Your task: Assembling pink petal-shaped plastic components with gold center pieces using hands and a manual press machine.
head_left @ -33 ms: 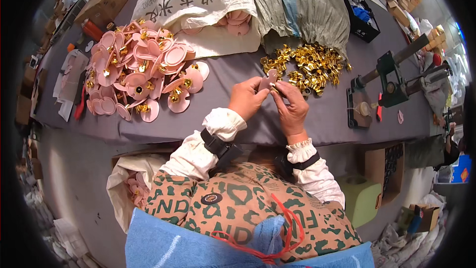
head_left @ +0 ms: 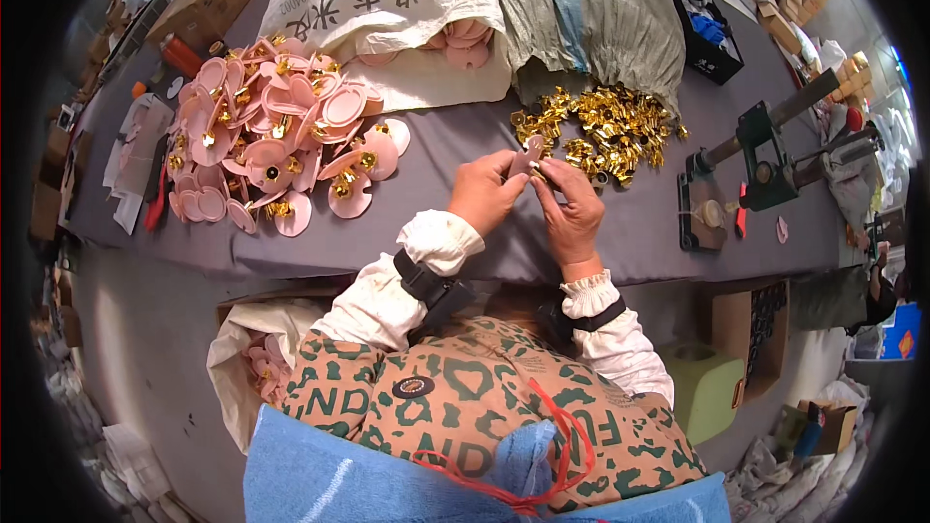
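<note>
My left hand (head_left: 487,186) is closed on a pink plastic piece (head_left: 526,157), held tilted over the middle of the table. Close against it, my right hand (head_left: 571,205) has its thumb and forefinger pinched at the piece's edge; a small pale and gold bit shows there, too small to name. Just beyond my right hand lies a heap of shiny gold metal clips (head_left: 620,136). To the left is a large pile of pink round pieces (head_left: 276,140), many with gold fittings on them.
A white woven sack (head_left: 387,0) with pink pieces at its mouth lies at the back, beside a grey-green sack (head_left: 591,10). On the right stand a green hand press (head_left: 765,160) and a black box (head_left: 705,34). Below the table are an open sack (head_left: 232,358) and a green stool (head_left: 705,383).
</note>
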The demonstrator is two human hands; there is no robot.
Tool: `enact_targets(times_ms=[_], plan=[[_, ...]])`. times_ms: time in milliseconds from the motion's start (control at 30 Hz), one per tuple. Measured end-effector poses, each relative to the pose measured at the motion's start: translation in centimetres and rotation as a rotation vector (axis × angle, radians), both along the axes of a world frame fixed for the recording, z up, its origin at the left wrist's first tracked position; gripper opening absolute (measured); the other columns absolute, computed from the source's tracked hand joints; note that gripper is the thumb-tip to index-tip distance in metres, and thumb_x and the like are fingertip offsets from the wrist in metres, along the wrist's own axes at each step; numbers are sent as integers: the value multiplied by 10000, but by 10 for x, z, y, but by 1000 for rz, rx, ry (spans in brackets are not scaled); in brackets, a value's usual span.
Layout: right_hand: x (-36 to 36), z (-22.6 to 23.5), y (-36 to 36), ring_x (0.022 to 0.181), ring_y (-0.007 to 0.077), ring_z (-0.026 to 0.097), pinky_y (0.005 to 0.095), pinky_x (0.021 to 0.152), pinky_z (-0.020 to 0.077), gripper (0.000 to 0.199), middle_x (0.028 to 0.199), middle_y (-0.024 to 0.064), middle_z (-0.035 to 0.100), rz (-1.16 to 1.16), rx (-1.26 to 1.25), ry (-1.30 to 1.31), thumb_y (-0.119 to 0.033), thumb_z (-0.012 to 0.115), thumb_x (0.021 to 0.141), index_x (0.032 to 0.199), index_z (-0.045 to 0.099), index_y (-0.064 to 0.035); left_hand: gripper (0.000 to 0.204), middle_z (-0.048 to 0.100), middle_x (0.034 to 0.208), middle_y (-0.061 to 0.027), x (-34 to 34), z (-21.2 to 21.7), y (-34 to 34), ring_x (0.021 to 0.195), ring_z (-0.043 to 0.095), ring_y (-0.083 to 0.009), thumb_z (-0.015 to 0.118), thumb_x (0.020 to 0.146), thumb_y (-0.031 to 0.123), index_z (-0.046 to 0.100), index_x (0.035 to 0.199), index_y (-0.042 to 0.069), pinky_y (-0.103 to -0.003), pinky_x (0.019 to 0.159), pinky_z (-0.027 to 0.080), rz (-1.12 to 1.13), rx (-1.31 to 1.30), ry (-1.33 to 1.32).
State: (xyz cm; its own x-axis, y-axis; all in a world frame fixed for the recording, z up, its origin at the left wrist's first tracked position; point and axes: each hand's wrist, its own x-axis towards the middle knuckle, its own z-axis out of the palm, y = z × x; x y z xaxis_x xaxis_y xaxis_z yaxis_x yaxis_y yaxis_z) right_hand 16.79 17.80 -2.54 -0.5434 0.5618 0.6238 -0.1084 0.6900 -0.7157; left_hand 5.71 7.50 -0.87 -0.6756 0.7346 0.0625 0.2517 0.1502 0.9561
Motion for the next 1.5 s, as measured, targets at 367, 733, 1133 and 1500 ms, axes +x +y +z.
enact_targets(times_ms=[367, 733, 1133, 1500], plan=[[-5, -1, -22, 749, 111, 650, 225, 637, 544, 197, 886, 73, 696, 198, -1155, -11, -88, 710, 856, 1008, 677, 33, 199, 669, 865, -109, -5, -21, -28, 774, 616, -290, 651, 788, -1, 674, 977, 55, -371, 706, 502, -25, 204, 593], [-23, -28, 35, 935, 256, 565, 374, 818, 486, 272, 993, 38, 618, -247, 346, -407, -103, 744, 727, 987, 664, -106, 419, 684, 947, -167, -240, 65, -144, 863, 649, -327, 656, 782, 158, 600, 1183, 47, -408, 810, 507, 764, -233, 678], [-26, -31, 37, 904, 282, 607, 386, 793, 492, 150, 1011, 83, 658, -178, 340, -325, -47, 714, 717, 807, 596, -70, 446, 672, 1028, -197, -195, -32, 82, 1069, 597, -344, 651, 800, 359, 658, 1061, -3, -396, 951, 455, 297, -504, 511], [-22, -28, 31, 906, 280, 616, 381, 794, 496, 146, 991, 81, 655, -145, 251, -313, -39, 719, 721, 808, 607, -70, 537, 665, 951, -198, -210, -67, 125, 841, 660, -290, 805, 674, 213, 604, 1100, -46, -362, 769, 536, 608, -64, -42]])
